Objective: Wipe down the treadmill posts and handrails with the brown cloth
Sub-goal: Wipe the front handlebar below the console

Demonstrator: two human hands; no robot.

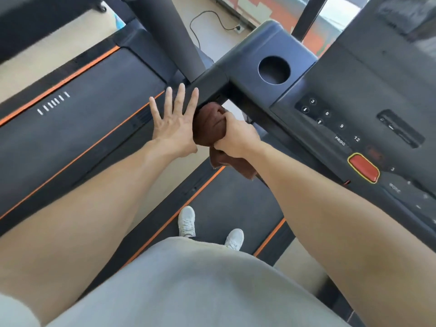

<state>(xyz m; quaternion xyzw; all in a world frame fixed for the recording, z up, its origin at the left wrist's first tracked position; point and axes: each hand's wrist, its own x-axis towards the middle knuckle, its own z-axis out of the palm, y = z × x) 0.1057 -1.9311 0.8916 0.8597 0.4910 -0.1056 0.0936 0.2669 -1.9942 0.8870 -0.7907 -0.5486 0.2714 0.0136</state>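
Observation:
My right hand (234, 135) is closed around the bunched brown cloth (207, 126) and presses it against the black handrail (212, 83) of the treadmill, just below where the rail meets the console. A loose corner of the cloth hangs under my wrist. My left hand (173, 125) hovers flat beside the cloth, fingers spread, holding nothing. A dark post (169, 36) rises at the top centre, behind the handrail.
The console (342, 90) with a round cup hole (273, 70), number buttons and a red stop button (364, 168) fills the right. A second treadmill belt (70, 128) with orange trim lies to the left. My white shoes (186, 221) stand on the belt below. A cable runs across the floor.

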